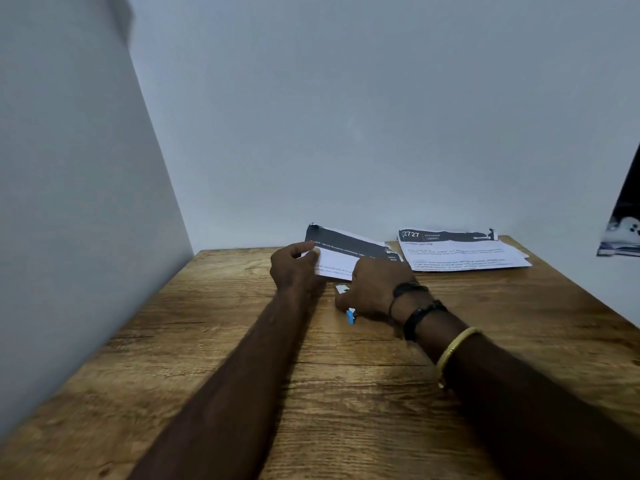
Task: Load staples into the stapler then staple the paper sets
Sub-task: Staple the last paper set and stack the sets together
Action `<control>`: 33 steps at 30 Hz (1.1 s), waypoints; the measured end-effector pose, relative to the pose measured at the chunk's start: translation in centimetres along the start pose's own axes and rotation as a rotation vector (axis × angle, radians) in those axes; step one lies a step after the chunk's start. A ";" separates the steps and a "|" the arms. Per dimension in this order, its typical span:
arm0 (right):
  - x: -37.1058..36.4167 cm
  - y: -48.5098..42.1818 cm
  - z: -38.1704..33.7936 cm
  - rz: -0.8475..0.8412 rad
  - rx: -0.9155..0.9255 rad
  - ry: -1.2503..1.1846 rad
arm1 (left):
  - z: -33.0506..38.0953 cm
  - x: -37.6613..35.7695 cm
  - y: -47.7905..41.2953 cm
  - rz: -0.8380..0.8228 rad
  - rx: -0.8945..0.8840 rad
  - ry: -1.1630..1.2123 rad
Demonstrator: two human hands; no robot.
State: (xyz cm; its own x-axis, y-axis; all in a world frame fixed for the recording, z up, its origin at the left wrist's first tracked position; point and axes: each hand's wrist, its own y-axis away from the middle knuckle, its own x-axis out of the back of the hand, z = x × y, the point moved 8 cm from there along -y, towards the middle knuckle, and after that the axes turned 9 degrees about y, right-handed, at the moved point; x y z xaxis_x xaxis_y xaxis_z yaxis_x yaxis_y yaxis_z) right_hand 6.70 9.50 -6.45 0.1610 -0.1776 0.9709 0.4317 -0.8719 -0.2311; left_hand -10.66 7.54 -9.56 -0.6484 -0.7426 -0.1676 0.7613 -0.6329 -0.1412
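Though most print is blurred, "2727" reads on the dark header of the paper stack (464,252) at the far right corner of the worktop (242,341). Near the middle of the far edge, the left hand (294,268) pinches another paper set (349,247) by its left edge. The right hand (372,289) curls over the blue stapler (350,315), just beside that set's near edge.

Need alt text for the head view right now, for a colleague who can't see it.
The left hand pinches the corner of a paper set while the right hand holds a blue stapler at its near edge. A second paper set lies to the right on the wooden table.
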 end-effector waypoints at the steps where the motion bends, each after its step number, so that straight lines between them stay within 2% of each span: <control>1: 0.0 0.0 0.0 -0.015 0.001 -0.016 | 0.0 0.0 0.0 0.004 -0.003 0.005; 4: -0.1 -0.1 0.5 -0.138 0.014 -0.164 | -0.3 0.0 0.0 -0.010 0.038 0.020; 9: -0.1 0.0 2.3 -0.316 -0.026 -0.656 | -0.8 -1.0 0.4 -0.143 0.148 0.062; 15: -0.6 -1.4 3.2 -0.281 -0.099 -1.251 | -0.2 -1.3 0.8 -0.218 0.084 -0.033; 17: -1.1 -2.0 2.8 -0.271 -0.142 -1.425 | 0.1 -1.1 0.8 -0.187 0.038 -0.048; 21: -1.3 -3.3 1.8 -0.165 -0.180 -1.627 | 0.0 -0.1 0.6 -0.064 -0.010 -0.007; 25: -0.9 -4.6 0.4 -0.113 -0.135 -1.668 | 0.3 0.3 1.0 -0.047 -0.051 0.004; 33: 1.8 -5.1 -1.8 0.104 0.176 -1.217 | 1.9 0.3 2.0 -0.028 -0.190 -0.090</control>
State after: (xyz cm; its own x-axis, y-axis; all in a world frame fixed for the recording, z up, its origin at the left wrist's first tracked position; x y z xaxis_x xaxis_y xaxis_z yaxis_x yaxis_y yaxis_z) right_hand 3.25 12.80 -3.39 0.8824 0.3798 0.2777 0.4657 -0.7889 -0.4009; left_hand -9.33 5.64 -8.03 -0.6604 -0.7472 -0.0746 0.7240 -0.6072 -0.3274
